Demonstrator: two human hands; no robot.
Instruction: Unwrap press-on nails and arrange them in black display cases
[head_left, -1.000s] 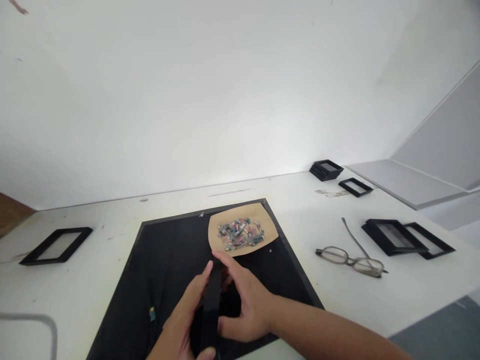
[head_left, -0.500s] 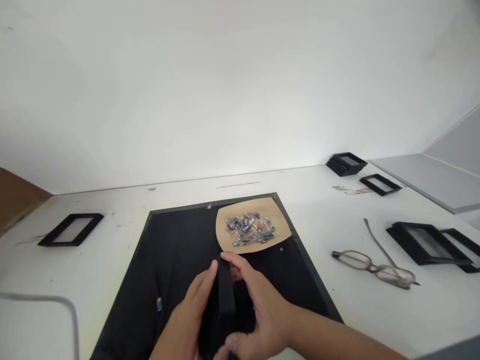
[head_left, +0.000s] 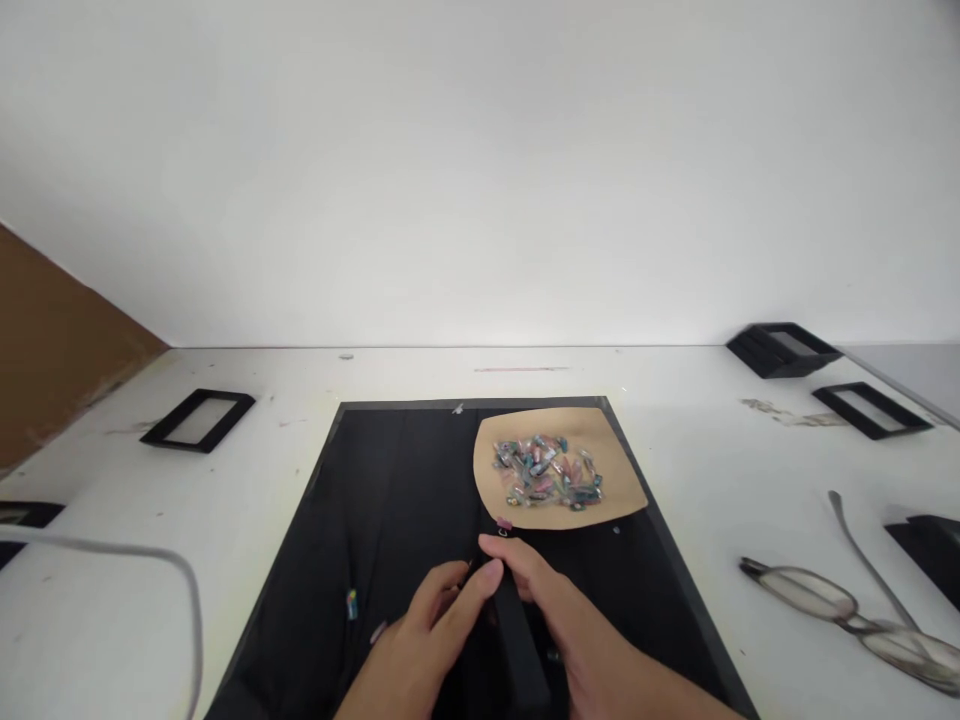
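A black box-like frame (head_left: 519, 655) stands on edge between my hands, its narrow side towards me; its lower end runs out of the picture. My left hand (head_left: 416, 640) is closed on its left side, thumb near the top far end. Along the right side, my right hand (head_left: 581, 630) grips it, fingertips at the same far end. Just beyond the fingertips lies a tiny pink piece (head_left: 504, 523) with a small ring. Behind it, a tan paper sheet (head_left: 626, 485) bears many small wrapped pieces (head_left: 544, 470) in pink and teal. The frame's faces are mostly hidden by my hands.
A black mat (head_left: 397, 480) lies under everything, with a small colourful piece (head_left: 352, 604) on it. Eyeglasses (head_left: 806, 592) rest at right. Black frames stand at left (head_left: 199, 420), far right (head_left: 784, 348) and right (head_left: 870, 410). A grey cable (head_left: 150, 552) curves at lower left.
My view has swung left, so the table things sit further right in the picture. Both hands still hold the black frame; the left fingers are now more curled and the thumb lies over its far end.
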